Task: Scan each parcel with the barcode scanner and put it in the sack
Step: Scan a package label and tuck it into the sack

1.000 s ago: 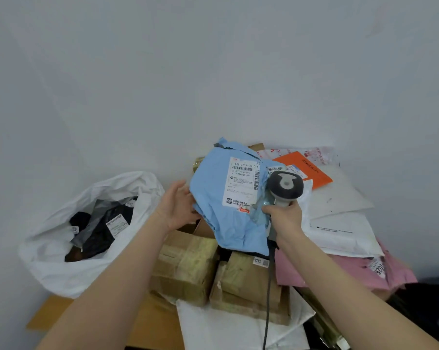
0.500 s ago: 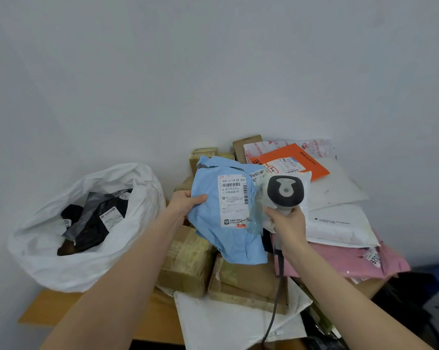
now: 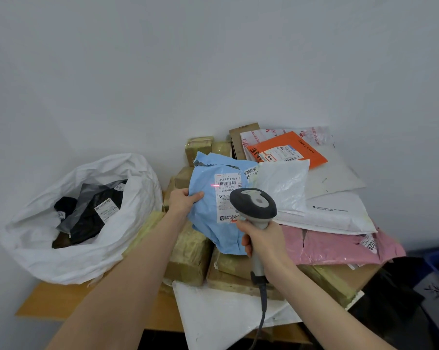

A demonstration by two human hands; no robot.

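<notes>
- White sack (image 3: 87, 258): open, far left on the tabletop (image 3: 62, 303), dark parcels inside.
- Left hand (image 3: 183, 202): closed on the blue parcel's (image 3: 208, 213) left edge, holding it above taped boxes (image 3: 188, 258).
- Red scan line (image 3: 215, 185): at the label's barcode.
- Right hand (image 3: 264, 242): wrapped around the barcode scanner (image 3: 253, 205) handle.
- Mailers (image 3: 334, 215): stacked right.

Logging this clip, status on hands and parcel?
Left hand holds blue parcel up. Right hand aims scanner; red line just left of barcode. Sack open, path clear.
</notes>
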